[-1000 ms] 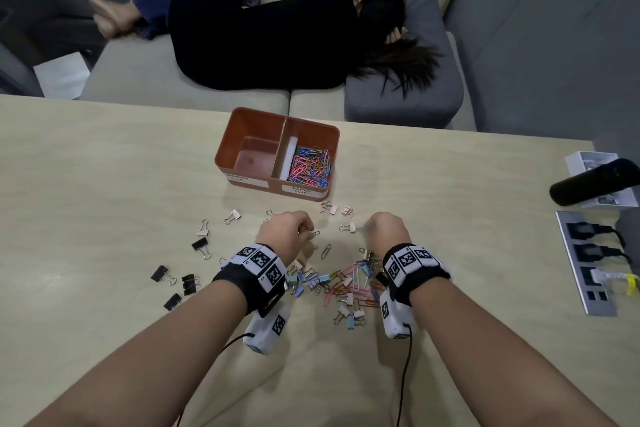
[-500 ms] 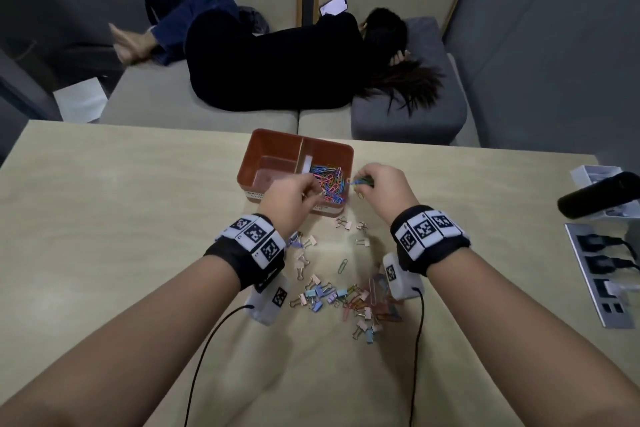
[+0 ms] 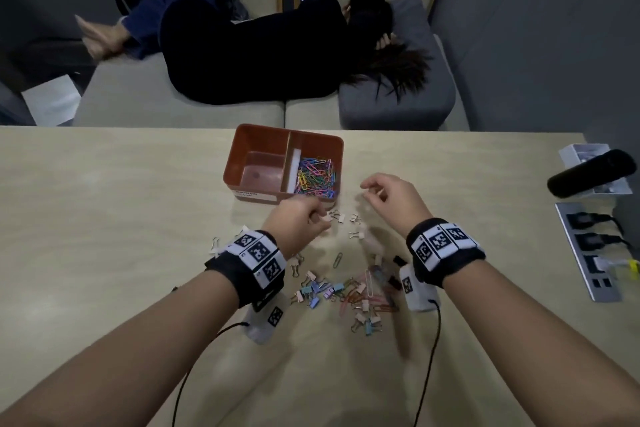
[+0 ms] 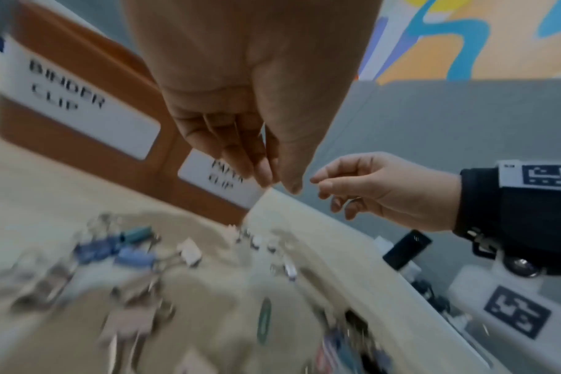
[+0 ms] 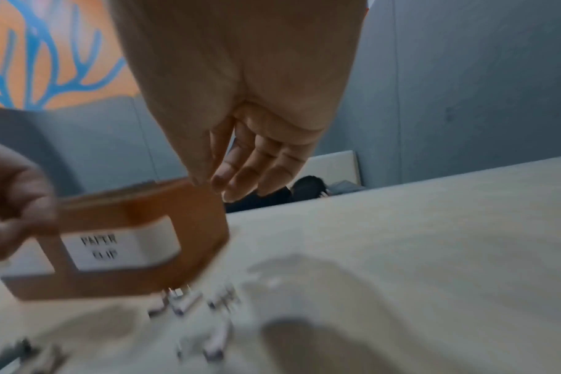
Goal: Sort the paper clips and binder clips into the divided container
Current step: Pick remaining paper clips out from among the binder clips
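Observation:
The orange divided container (image 3: pixel 242 163) stands at the table's far middle, its left compartment bare and colourful paper clips (image 3: pixel 315 177) in the right one. Its front labels read BINDER CLIP (image 4: pixel 67 88) and PAPER CLIP (image 5: pixel 100 245). My left hand (image 3: pixel 311 218) hovers just in front of the container, fingers loosely together and holding nothing (image 4: pixel 279 179). My right hand (image 3: pixel 372 192) hangs to the right of the container, relaxed and holding nothing (image 5: pixel 221 182). A mixed pile of clips (image 3: pixel 346 291) lies between my wrists. Small white binder clips (image 3: pixel 343 217) lie under my hands, and a lone paper clip (image 3: pixel 337 260) nearer me.
A power strip (image 3: pixel 588 250) with plugs lies at the table's right edge, beyond it a black cylinder (image 3: pixel 592 172) on a white tray. More binder clips (image 3: pixel 214 246) peek out left of my left wrist. A person (image 3: pixel 263 52) lies on the sofa behind the table.
A second ago both hands were picking clips off the table, then reached the container's right compartment. Now both have drawn back toward me, holding nothing.

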A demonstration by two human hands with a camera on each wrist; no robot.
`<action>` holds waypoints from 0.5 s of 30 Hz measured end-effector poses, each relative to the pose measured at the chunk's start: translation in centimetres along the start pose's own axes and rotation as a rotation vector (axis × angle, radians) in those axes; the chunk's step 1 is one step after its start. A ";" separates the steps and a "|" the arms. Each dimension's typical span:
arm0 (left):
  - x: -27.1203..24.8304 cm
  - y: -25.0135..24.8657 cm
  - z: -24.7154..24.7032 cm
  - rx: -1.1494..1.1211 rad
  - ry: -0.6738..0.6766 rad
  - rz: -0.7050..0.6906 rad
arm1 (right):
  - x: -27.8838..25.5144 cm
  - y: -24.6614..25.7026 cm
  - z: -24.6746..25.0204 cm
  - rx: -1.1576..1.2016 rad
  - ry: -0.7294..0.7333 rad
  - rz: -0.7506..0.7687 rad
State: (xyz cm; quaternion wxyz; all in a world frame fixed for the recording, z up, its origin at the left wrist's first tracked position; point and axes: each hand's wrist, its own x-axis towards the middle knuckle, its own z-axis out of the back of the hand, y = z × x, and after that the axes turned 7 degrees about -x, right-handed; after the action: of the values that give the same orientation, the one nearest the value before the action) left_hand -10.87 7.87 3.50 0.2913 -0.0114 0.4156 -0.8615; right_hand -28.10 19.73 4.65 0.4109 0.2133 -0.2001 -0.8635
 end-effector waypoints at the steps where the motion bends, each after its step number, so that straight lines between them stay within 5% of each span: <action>1: -0.4 0.4 -1.1 0.030 0.049 0.019 | -1.0 -1.4 -0.3 -0.015 0.033 -0.043; 7: -1.1 1.3 -6.2 0.167 0.179 0.138 | -5.0 -6.0 -3.2 -0.208 0.240 -0.188; 15: 0.1 0.6 -9.1 0.303 0.178 0.236 | -4.3 -5.5 -5.1 -0.320 0.246 -0.199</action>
State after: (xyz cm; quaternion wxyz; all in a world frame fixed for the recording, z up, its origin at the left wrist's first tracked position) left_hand -13.07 14.01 -2.89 0.3506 0.1576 0.3040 -0.8717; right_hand -26.35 25.52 -1.58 0.3737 0.2677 0.0128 -0.8880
